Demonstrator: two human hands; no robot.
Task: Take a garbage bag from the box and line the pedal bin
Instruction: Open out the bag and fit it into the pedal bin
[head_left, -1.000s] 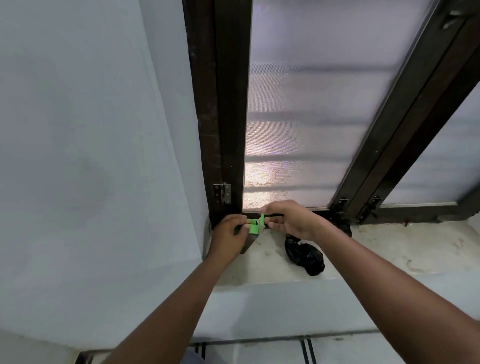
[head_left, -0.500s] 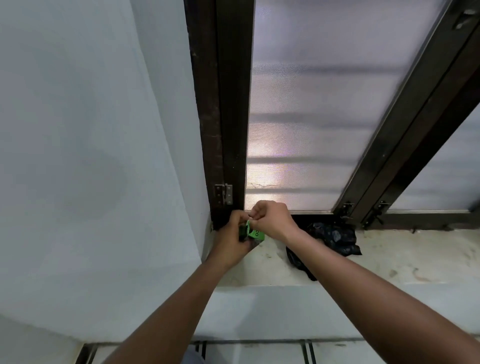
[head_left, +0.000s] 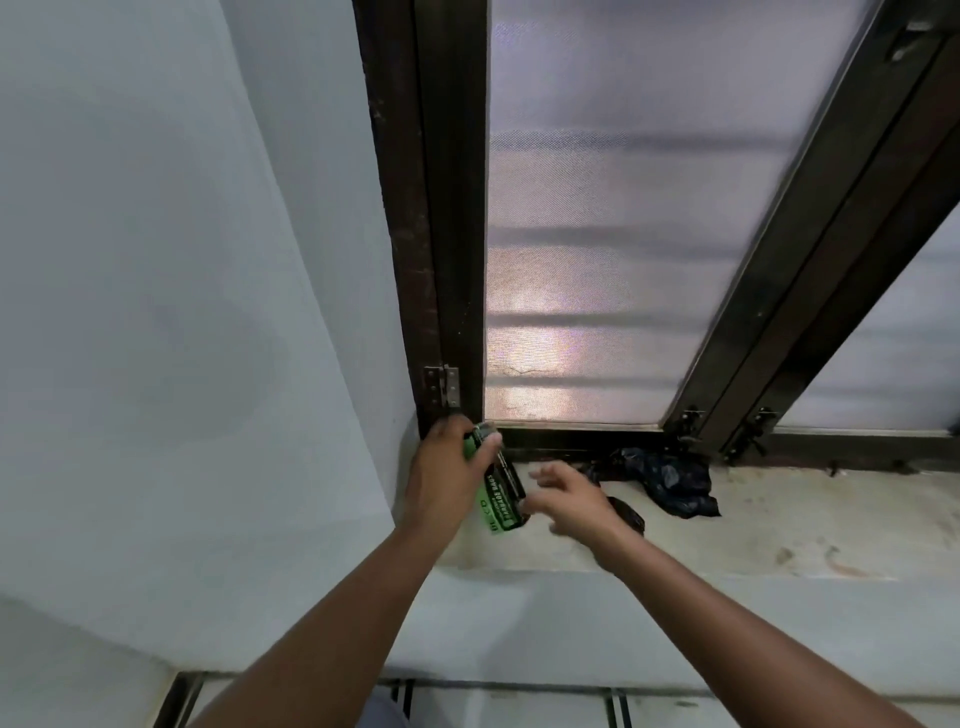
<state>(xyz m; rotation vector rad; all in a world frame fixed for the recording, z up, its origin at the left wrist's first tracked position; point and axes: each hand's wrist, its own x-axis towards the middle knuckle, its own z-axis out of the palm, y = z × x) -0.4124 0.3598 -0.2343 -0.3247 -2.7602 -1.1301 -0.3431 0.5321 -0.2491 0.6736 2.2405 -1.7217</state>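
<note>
- The left hand (head_left: 447, 480) has its grip wrapped around a green and black box (head_left: 497, 496) of garbage bags, thumb on the near-top end, fingers behind it.
- The box is tilted, its lower end just above the window sill (head_left: 779, 525), close to the dark window frame (head_left: 441, 208) in the corner.
- The right hand (head_left: 569, 501) hovers just right of the box, fingers spread and loose, holding nothing; it is blurred.
- A crumpled black bag (head_left: 670, 480) lies on the sill right of the box, against the bottom of the frame.
- A small dark bundle (head_left: 629, 517) shows just beyond the right wrist.
</note>
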